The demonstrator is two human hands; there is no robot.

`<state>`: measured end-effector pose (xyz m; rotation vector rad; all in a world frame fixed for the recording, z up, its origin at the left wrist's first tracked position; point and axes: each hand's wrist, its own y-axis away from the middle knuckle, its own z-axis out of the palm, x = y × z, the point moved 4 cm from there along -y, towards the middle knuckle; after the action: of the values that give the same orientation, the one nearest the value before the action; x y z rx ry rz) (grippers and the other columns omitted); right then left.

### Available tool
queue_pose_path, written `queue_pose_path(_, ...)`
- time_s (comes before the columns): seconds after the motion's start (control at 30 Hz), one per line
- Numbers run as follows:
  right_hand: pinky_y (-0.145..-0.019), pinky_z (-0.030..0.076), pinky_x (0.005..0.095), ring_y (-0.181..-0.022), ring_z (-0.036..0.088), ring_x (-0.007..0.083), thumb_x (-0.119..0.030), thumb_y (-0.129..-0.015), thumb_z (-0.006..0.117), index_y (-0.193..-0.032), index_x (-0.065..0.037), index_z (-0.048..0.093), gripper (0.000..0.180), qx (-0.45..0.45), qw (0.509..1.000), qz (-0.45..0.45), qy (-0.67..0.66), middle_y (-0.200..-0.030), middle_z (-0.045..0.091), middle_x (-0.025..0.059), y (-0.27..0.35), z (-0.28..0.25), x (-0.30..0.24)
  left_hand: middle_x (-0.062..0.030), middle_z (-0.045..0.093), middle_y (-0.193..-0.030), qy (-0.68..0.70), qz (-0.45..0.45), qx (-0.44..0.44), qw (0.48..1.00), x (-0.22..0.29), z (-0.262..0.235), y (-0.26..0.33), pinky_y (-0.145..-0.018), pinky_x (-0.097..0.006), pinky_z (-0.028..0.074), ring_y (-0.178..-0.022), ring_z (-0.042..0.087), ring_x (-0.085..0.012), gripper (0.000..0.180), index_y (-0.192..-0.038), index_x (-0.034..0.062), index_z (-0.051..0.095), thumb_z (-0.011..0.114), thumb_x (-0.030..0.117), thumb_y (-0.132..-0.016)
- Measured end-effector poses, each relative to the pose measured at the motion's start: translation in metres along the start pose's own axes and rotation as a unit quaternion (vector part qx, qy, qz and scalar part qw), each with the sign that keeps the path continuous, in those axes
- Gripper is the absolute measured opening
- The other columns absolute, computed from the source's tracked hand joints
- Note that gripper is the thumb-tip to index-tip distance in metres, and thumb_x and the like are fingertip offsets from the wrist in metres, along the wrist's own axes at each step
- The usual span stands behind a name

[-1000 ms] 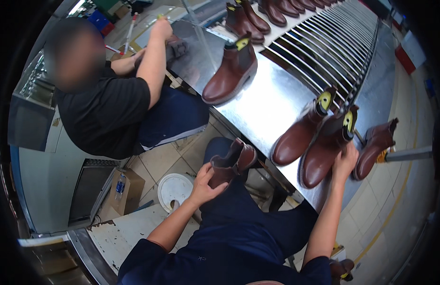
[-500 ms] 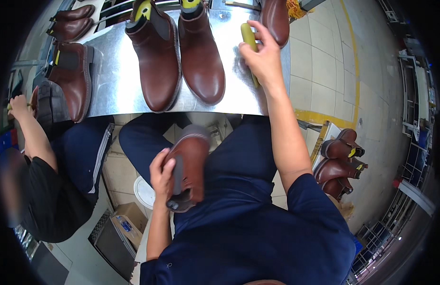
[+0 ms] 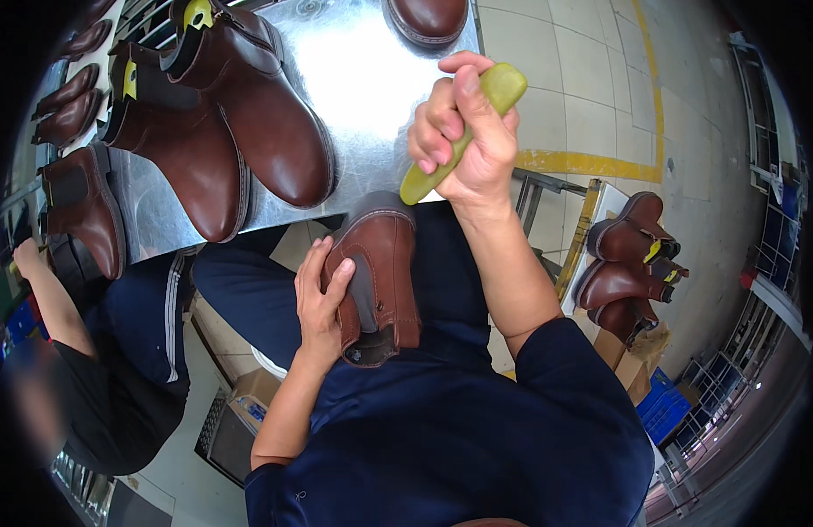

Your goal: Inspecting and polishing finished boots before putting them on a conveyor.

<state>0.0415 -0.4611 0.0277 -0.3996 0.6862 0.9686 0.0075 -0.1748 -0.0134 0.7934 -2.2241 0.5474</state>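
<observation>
My left hand [image 3: 321, 303] grips a brown leather ankle boot [image 3: 384, 255] from its left side, thumb on the dark elastic panel. The boot lies over my lap, with its opening toward me and its toe and dark sole pointing away, near the bench edge. In my right hand [image 3: 472, 132] is an olive-green tapered stick [image 3: 505, 86], fingers wrapped round its middle. Its thick rounded end sticks out past my thumb; the thin end points down at the boot's toe. Whether the tip touches the sole edge I cannot tell.
A metal-topped bench [image 3: 371, 114] bears a pair of brown boots [image 3: 270, 110], another boot [image 3: 77, 198] and a toe [image 3: 428, 19] at the far edge. More boots [image 3: 626, 272] stand on a stand at right. A co-worker [image 3: 90, 395] sits at left.
My right hand has come back from over the bench with the green stick, turning it point-down toward the boot. The boot in my left hand has shifted slightly right. My view has moved.
</observation>
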Motion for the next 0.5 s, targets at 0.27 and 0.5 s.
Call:
queue_pose_path(0.27,-0.042,0.040,0.0293,-0.046,0.037,0.0108,-0.032,-0.114,0.040,-0.118,-0.006,0.053,0.029,-0.058,0.992,0.027,-0.109,-0.067,0.039,-0.0003,0.001,-0.007,0.017,-0.0249,0.055,-0.147,0.065,-0.052,-0.001,0.996,0.001,-0.003,-0.002,-0.110,-0.052,0.046,-0.132,0.057,-0.0456,0.060,-0.137,0.0204,0.065,0.077,0.004,-0.081)
queue_pose_path(0.5,-0.043,0.038,0.0286,-0.046,0.040,0.0107,-0.021,-0.110,0.053,-0.115,-0.002,0.052,0.020,-0.071,0.995,-0.002,-0.076,-0.063,0.040,0.0013,0.012,0.011,0.016,-0.0263,0.054,-0.147,0.046,-0.014,0.000,0.999,0.001,-0.005,-0.005,-0.107,-0.052,0.047,-0.130,0.058,-0.0462,0.070,-0.139,0.0235,0.065,0.086,0.017,-0.072)
